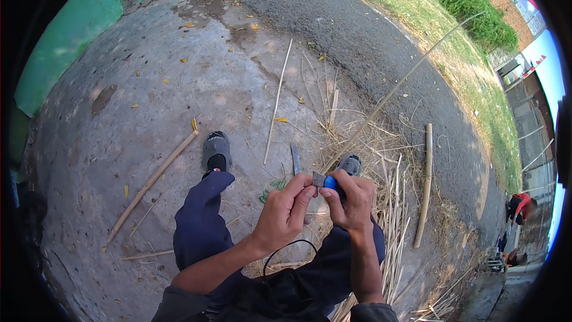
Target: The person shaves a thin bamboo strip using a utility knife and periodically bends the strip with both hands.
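In front of my knees, both hands meet around a small object with a flat grey end (319, 179) and a bright blue part (330, 183); its exact kind I cannot make out. My left hand (286, 207) pinches the grey end between thumb and fingertips. Closed around the blue part is my right hand (353, 198), its thumb pressed against the near side. Just beyond my left fingers a knife-like metal blade (295, 158) points away from me; its lower end is hidden behind the hand. A long thin pole (411, 74) slants from behind my right hand toward the grass.
Thin split strips (390, 226) and shavings (381, 137) lie around my right leg. A thick stick (425, 185) rests farther right, another stick (156, 185) left, and a thin rod (279, 101) ahead. A green wall (65, 53) stands far left. Two people (519, 207) are at far right.
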A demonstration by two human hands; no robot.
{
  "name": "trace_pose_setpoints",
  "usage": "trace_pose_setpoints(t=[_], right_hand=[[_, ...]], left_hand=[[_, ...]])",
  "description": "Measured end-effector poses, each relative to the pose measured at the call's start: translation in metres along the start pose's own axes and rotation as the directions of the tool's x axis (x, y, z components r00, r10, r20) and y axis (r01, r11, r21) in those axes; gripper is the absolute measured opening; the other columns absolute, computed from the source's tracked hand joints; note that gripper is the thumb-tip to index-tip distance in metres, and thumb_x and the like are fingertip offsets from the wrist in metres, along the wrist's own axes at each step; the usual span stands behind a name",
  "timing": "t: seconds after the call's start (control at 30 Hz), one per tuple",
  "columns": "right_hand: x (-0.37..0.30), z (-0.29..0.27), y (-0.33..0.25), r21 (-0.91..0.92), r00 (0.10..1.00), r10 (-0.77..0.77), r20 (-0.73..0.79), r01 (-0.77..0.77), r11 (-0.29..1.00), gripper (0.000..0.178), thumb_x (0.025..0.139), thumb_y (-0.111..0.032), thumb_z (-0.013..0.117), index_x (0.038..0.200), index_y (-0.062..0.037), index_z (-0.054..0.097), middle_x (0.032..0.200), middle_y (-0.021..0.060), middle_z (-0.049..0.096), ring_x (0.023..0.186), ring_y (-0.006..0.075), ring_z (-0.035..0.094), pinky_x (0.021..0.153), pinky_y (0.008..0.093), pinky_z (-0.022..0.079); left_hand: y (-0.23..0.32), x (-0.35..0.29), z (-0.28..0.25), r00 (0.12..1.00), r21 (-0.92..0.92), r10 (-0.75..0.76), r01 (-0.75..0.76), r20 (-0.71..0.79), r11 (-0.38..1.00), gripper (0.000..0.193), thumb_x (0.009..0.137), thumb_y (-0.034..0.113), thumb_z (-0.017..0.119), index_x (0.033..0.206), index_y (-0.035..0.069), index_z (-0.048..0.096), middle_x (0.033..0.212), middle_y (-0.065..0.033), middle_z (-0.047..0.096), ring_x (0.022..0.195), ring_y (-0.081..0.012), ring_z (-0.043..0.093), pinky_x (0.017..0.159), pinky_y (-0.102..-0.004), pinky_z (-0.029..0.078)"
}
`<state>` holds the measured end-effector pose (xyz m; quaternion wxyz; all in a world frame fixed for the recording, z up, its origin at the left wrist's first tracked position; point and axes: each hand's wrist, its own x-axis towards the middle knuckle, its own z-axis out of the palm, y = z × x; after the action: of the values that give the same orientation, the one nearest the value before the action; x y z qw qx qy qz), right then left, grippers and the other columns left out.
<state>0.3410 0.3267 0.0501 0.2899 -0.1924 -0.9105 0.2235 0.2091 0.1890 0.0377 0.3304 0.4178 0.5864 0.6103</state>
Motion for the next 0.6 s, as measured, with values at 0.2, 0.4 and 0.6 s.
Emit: trace_pose_setpoints(t=[0.2, 0.4, 0.6], right_hand=[[0.000, 0.005, 0.001, -0.011, 0.996, -0.019, -0.091, 0.018, 1.000, 0.027, 0.095, -0.033, 0.076, 0.090, -0.0077, 0.068, 0.061, 0.0097, 0.058, 0.050, 0.0295, 0.058, 0.050, 0.0390, 0.042], [0.005, -0.009, 0.018, 0.003, 0.949, 0.232, -0.214, -0.237, 0.972, 0.032, 0.099, -0.035, 0.072, 0.092, -0.0042, 0.065, 0.059, 0.0104, 0.051, 0.049, 0.0294, 0.054, 0.052, 0.0394, 0.040], [0.001, -0.002, 0.006, 0.094, 0.999, -0.018, -0.040, 0.022, 0.995, 0.029, 0.093, -0.033, 0.077, 0.090, -0.0056, 0.067, 0.061, 0.0092, 0.054, 0.050, 0.0272, 0.055, 0.051, 0.0377, 0.042]], left_hand=[[0.006, 0.000, 0.005, 0.998, -0.164, -0.049, 0.042, -0.040, 0.986, 0.018, 0.113, 0.015, 0.051, 0.101, 0.003, 0.055, 0.066, 0.0033, 0.045, 0.057, -0.0033, 0.039, 0.052, -0.0270, 0.032], [0.007, -0.010, -0.004, 0.999, -0.103, -0.048, 0.048, 0.008, 0.993, 0.019, 0.114, 0.017, 0.048, 0.103, 0.004, 0.056, 0.064, 0.0065, 0.041, 0.057, -0.0017, 0.036, 0.052, -0.0252, 0.028], [0.001, -0.001, -0.002, 0.989, -0.218, -0.148, 0.148, 0.015, 0.965, 0.020, 0.115, 0.019, 0.047, 0.107, 0.003, 0.056, 0.063, 0.0064, 0.041, 0.055, -0.0009, 0.035, 0.051, -0.0244, 0.028]])
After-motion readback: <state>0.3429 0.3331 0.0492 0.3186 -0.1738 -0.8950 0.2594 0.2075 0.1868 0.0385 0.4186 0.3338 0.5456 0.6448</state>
